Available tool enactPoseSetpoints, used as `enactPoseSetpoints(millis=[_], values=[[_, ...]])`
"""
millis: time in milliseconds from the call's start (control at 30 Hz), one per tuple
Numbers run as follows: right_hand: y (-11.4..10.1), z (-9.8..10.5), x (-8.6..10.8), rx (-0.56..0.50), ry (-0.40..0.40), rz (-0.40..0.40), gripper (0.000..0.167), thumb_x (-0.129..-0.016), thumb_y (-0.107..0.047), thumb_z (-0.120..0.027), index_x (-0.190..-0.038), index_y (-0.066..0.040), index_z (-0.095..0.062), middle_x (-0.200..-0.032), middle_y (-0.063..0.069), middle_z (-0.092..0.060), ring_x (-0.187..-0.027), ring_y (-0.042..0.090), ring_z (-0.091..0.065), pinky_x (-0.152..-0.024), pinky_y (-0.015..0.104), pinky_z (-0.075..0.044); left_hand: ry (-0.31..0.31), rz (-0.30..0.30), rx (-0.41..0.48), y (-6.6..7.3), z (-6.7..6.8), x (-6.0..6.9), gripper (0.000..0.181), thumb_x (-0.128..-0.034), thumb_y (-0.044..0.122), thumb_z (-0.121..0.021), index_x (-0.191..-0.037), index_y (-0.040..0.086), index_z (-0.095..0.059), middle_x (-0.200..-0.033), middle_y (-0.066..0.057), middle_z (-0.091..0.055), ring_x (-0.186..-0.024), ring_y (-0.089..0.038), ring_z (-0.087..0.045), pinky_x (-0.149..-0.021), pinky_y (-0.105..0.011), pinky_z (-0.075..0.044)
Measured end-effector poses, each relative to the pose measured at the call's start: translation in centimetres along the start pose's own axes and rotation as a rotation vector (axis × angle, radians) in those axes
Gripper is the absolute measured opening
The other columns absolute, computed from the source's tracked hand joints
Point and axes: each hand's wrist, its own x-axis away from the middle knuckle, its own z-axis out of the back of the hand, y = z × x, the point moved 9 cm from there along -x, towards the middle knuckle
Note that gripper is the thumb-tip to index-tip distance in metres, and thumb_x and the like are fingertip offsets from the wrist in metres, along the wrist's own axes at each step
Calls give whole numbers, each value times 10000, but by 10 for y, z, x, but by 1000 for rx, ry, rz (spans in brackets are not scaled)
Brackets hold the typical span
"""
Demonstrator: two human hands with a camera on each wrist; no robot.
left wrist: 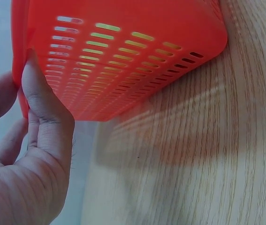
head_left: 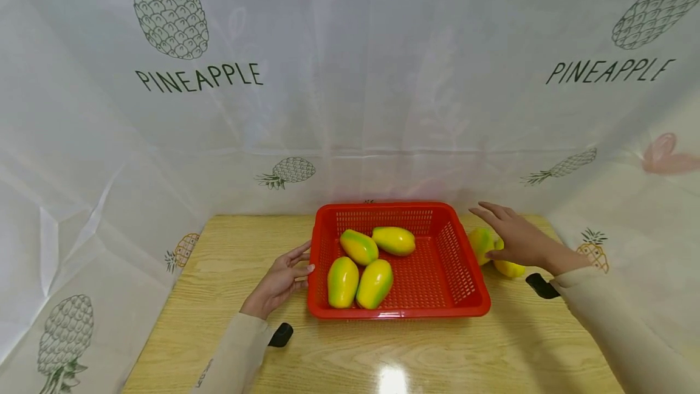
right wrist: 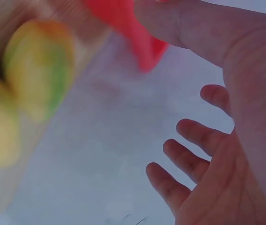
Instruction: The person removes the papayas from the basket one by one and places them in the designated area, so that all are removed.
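A red rectangular plastic basket [head_left: 401,313] sits on the pale wood-grain table [head_left: 333,357], two yellow-green oval fruits [head_left: 480,244] at its right.

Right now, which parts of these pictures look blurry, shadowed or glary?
Head view: glare low on the table, soft shadow beside the right sleeve; right wrist view: yellow-green fruits and red basket blurred, right hand sharper; left wrist view: table grain clear.
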Motion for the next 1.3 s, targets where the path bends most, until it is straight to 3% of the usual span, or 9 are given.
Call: enactPoseSetpoints(millis=[233, 600, 933, 1300], values=[[-39, -1, -24, 20, -21, 67, 976, -785, -124, -944, -1570, 14, -381, -1585, 323, -373, -1390, 566, -406, -1066, 738, -413, -7, -4, 6, 0, 0, 0, 683, -1049, -38, -586, -1667, 111, -336, -1426, -161, -478, -857, -103, -605, -710, -223, -562], [-70, -27, -56, 53, -90, 118, 960, -782, -101, -946, -1584, -20, -425, -1575, 282, -433, -1400, 521, -447, -1057, 701, -454, 0, -7, -7, 0, 2, 0, 687, -1044, -28, -601, -1665, 107, -340, -1411, -154, -485, -869, -107, -601, -725, -235, -566], [-83, -62, -84, 50, -217, 133, 907, -834, -111, -911, -1596, -42, -424, -1616, 250, -407, -1445, 499, -425, -1140, 683, -392, 3, -9, -22, 0, 1, 0, 680, -1046, -13, -609, -1663, 113, -350, -1416, -160, -494, -874, -108, -610, -743, -240, -574], [-89, -87, -109, 92, -269, 157, 923, -827, -94, -911, -1608, -99, -420, -1653, 190, -383, -1446, 473, -440, -1154, 646, -404, 7, -6, 2, 1, 0, 1, 685, -1042, -35, -600, -1663, 96, -341, -1430, -176, -478, -861, -113, -613, -721, -230, -570]])
